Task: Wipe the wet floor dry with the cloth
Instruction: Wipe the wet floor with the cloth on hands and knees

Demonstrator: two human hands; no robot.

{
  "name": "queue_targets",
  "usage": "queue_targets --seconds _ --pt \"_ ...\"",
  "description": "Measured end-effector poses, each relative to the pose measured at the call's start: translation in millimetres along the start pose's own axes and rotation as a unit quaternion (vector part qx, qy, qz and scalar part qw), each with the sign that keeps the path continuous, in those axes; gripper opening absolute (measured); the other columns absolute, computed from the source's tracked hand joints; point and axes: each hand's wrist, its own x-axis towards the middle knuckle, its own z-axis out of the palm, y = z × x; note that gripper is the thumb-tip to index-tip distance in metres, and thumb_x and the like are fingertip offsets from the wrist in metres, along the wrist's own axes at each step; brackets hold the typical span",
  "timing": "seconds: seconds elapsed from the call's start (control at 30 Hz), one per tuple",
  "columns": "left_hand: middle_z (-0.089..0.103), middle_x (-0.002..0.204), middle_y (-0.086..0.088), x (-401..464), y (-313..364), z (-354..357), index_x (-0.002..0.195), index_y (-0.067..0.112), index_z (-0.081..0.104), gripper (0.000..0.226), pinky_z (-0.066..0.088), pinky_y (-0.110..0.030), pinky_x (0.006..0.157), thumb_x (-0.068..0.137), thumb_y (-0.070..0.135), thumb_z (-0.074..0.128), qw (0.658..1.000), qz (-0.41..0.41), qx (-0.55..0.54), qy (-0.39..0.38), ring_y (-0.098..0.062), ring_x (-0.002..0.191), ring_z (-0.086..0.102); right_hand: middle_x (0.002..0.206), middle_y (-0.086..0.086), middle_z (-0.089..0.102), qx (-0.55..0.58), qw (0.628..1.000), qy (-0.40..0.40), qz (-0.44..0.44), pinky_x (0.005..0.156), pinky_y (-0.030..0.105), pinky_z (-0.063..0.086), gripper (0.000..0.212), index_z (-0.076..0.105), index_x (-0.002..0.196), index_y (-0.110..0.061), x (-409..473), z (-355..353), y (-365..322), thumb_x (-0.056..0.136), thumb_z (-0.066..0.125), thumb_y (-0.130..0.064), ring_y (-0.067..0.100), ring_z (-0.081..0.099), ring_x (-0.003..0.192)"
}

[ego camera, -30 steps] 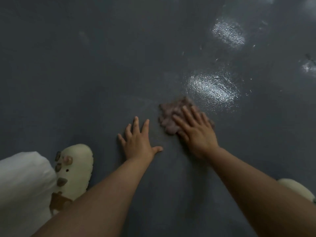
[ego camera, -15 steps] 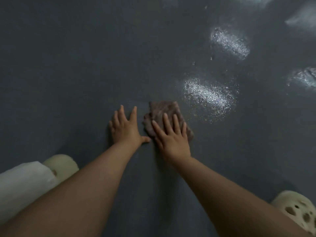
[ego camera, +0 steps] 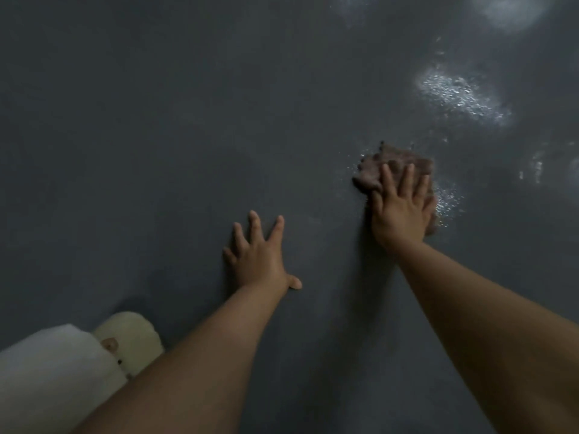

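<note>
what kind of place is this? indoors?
Probably indoors, though which room can't be told. What shows it: a smooth dark grey floor with glints on its wet patches, and a cream slipper. The right hand presses a cloth flat; the left hand rests spread on the floor.

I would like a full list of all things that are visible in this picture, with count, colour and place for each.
floor: one, dark grey, fills the view.
wet patches: several, shiny white glints, upper right; a small one beside the cloth.
cloth: one, brownish, right of centre, flat on the floor under the right hand.
slipper: one, cream, lower left.
white garment: one, lower left corner, partly covering the slipper.
left hand: one, fingers spread, flat on bare floor, centre.
right hand: one, pressed flat on the cloth.
</note>
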Motion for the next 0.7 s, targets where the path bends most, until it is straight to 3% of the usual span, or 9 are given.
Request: queue_targets --seconds 0.17,0.33,0.5,0.6,0.7 --pt "-0.023 0.156 -0.002 3.0 -1.8 1.9 0.148 0.041 -0.006 0.123 0.011 -0.057 0.113 0.062 0.050 0.082 1.000 0.005 -0.003 0.000 -0.035 0.143 -0.014 0.160 0.000 -0.009 -0.002 0.999 0.009 0.034 0.113 0.054 -0.010 0.053 0.007 0.150 -0.040 -2.6 7.9 -40.4 0.100 0.025 -0.045 0.031 -0.014 0.145" --pt "-0.023 0.156 -0.002 2.7 -2.8 -3.8 0.149 0.036 -0.010 0.124 0.012 -0.055 0.114 0.064 0.051 0.080 1.000 0.010 0.003 -0.011 -0.034 0.144 -0.012 0.160 -0.001 -0.005 -0.025 0.991 -0.026 -0.128 0.112 0.047 -0.013 0.051 0.011 0.148 -0.042 -50.4 32.6 -75.6 0.099 0.021 -0.049 0.029 -0.012 0.145" --pt "-0.020 0.157 0.001 1.5 -15.2 -7.0 0.150 0.025 -0.014 0.125 0.014 -0.049 0.116 0.067 0.054 0.076 0.999 0.038 -0.009 -0.011 -0.029 0.145 -0.012 0.148 0.009 0.040 -0.068 0.971 -0.007 -0.231 0.107 0.049 0.011 0.056 0.037 0.141 -0.033 -98.9 55.4 -62.2 0.087 0.034 -0.047 0.040 0.031 0.136" --pt "-0.020 0.157 0.001 0.1 -24.5 -5.8 0.150 0.024 -0.014 0.121 0.011 -0.045 0.118 0.072 0.046 0.076 0.998 0.059 -0.031 -0.007 -0.025 0.145 -0.013 0.146 0.009 0.042 -0.076 0.968 0.005 -0.238 0.108 0.049 0.011 0.052 0.033 0.140 -0.035 -125.5 61.5 -50.1 0.090 0.031 -0.050 0.036 0.023 0.136" --pt "-0.022 0.156 -0.003 -4.7 -33.7 -2.0 0.150 0.026 -0.008 0.114 0.005 -0.040 0.119 0.075 0.040 0.076 0.995 0.080 -0.058 0.013 -0.023 0.145 -0.014 0.147 0.011 0.041 -0.056 0.982 -0.001 -0.183 0.111 0.048 0.006 0.049 0.032 0.140 -0.035 -149.1 66.4 -52.2 0.098 0.014 -0.053 0.035 0.020 0.137"
